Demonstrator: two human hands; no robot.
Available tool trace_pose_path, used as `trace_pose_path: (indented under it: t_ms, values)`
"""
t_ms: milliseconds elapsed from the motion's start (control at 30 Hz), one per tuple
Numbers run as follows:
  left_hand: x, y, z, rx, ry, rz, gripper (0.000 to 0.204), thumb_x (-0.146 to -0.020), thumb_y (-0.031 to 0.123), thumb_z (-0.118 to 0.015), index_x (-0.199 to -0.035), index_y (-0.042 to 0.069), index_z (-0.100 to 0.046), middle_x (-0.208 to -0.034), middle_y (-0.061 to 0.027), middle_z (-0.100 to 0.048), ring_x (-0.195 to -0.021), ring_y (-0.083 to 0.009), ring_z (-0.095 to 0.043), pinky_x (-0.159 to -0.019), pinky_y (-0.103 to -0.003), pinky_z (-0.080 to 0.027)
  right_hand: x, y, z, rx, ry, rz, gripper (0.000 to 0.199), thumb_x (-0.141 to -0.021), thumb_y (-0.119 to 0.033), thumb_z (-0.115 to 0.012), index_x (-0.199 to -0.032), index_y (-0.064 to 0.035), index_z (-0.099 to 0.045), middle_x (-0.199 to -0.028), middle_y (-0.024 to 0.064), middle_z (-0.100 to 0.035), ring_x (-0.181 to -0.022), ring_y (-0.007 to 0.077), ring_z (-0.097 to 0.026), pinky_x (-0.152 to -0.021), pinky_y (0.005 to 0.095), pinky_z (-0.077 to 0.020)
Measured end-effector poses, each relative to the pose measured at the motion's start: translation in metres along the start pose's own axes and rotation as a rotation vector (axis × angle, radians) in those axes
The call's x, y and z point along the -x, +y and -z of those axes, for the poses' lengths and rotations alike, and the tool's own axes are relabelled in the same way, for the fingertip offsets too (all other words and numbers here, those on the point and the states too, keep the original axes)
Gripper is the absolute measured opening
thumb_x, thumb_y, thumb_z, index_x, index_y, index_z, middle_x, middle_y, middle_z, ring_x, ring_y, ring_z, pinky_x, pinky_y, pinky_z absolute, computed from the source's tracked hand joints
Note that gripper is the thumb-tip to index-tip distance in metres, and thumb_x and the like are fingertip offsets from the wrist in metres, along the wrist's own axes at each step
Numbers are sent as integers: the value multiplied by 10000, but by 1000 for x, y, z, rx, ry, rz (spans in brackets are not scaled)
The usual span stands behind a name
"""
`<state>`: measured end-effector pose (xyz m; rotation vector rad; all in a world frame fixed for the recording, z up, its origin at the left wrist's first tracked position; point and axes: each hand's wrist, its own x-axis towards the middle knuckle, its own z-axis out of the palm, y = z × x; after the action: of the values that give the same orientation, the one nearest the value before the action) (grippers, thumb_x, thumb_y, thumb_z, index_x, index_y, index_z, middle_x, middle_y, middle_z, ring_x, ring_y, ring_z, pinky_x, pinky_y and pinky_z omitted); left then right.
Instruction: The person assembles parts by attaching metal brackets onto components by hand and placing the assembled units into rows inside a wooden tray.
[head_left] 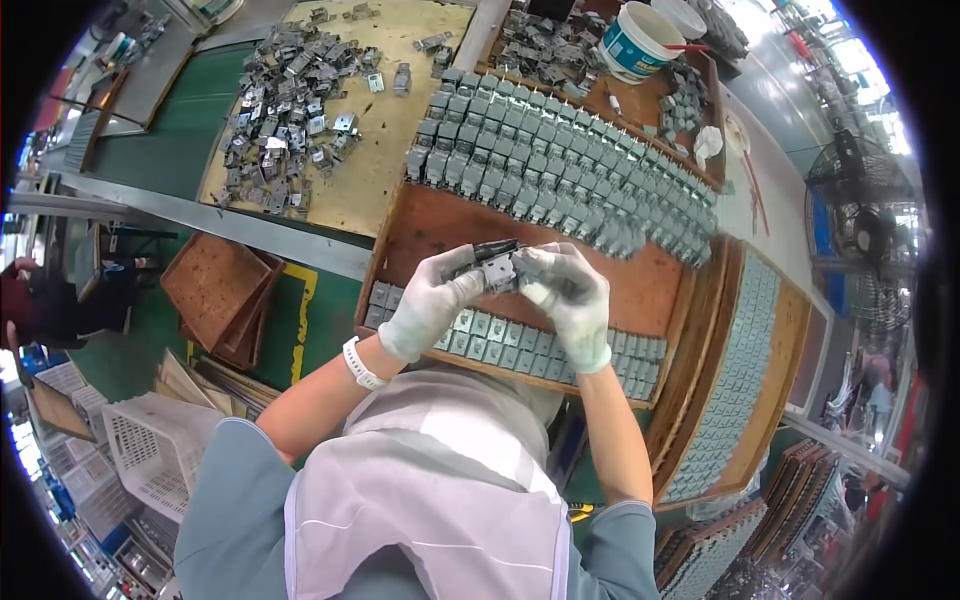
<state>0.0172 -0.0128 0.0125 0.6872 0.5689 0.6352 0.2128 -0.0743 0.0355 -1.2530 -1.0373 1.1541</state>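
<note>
In white gloves, my two hands meet over a brown wooden tray (425, 225). My left hand (430, 308) is closed on one side of a small silver-grey metal part (499, 273). A dark, narrow piece (494, 249) lies along its upper edge, by the left fingers; I cannot tell whether it is separate. My right hand (572, 300) is closed on the part's other side, its fingertips bent in against it. The fingers cover much of the part. Behind my hands, rows of similar grey blocks (540, 150) fill the tray's far half; more rows (495, 340) line its near edge.
Loose metal brackets (290, 110) lie heaped on a yellowish board (385, 140) at the far left. A white bucket (640, 42) stands in another tray at the back. Stacked trays of blocks (735, 370) sit at right, near a black fan (865, 215). A plastic crate (150, 450) is lower left.
</note>
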Motion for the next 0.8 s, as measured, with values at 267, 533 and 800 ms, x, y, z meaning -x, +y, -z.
trace_pose_path:
  t_ms: [267, 533, 800]
  values:
    - [0, -4, -1, -463, 116, -122, 275, -980, 0, -548, -1236, -50, -636, -1070, -57, -691, -963, -82, -617, -860, -250, -520, 0, -13, -3, 152, 58, -115, 188, -794, 37, -739, -974, 79, -705, -935, 66, -661, -860, 115, -636, -786, 259, -513]
    - [-7, 7, 15, -657, -10, -72, 193, -938, -42, -570, -1109, -97, -640, -895, -54, -683, -828, -76, -602, -718, -249, -509, 8, -10, -4, 516, -25, 51, 182, -758, 18, -789, -916, 49, -704, -913, 94, -665, -794, 159, -659, -692, 275, -538]
    - [-3, 26, 8, -656, -207, -57, 185, -950, -45, -550, -1105, -98, -636, -934, -73, -697, -867, -88, -620, -760, -260, -532, 21, 5, 6, 283, -86, -176, 681, -701, -241, -913, -1217, 26, -557, -1021, 59, -651, -939, 116, -610, -835, 279, -525]
